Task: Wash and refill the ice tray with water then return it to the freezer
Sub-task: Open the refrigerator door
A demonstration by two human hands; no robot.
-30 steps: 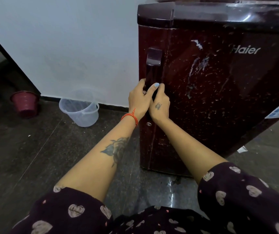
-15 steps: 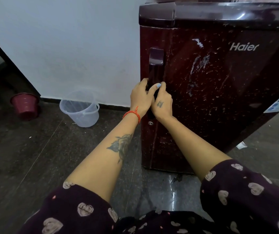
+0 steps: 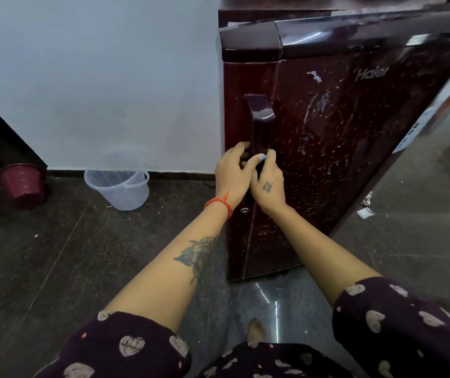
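Hands and gripped the fridge handle together, fingers curled round it, as the maroon door had begun swinging out from the cabinet (shut half a second before). Ice tray: not in view, presumably inside. Clear bucket stood far left by the wall.

Left hand and right hand both grip the maroon fridge's door handle.
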